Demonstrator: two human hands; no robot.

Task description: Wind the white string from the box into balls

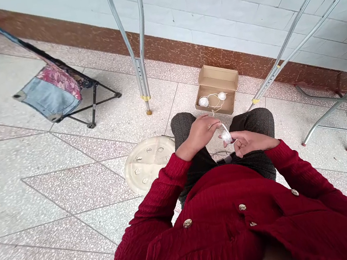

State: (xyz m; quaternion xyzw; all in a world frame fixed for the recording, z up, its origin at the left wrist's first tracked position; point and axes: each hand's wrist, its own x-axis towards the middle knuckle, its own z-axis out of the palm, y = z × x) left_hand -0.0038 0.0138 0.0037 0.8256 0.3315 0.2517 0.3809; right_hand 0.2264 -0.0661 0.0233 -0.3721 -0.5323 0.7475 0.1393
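Observation:
My right hand (252, 140) is closed about a small bundle of white yarn (226, 137), which sits at its fingertips over my lap. My left hand (202, 130) is closed as well, its fingertips pinching a strand of yarn (225, 128) that runs to the bundle. Just beyond my knees, an open cardboard box (218, 80) rests on the floor with its lid raised. Inside lie a larger white yarn ball (203, 101) on the left and a smaller yarn ball (221, 96) on the right, with loose loops of cord around them.
A metal crutch (140, 71) leans at the wall left of the box, and another crutch (270, 77) slants up on the right. A folding chair (52, 96) stands to the left. Near my left knee is a round cream-coloured stool top (142, 161). Metal chair legs (331, 127) show at right.

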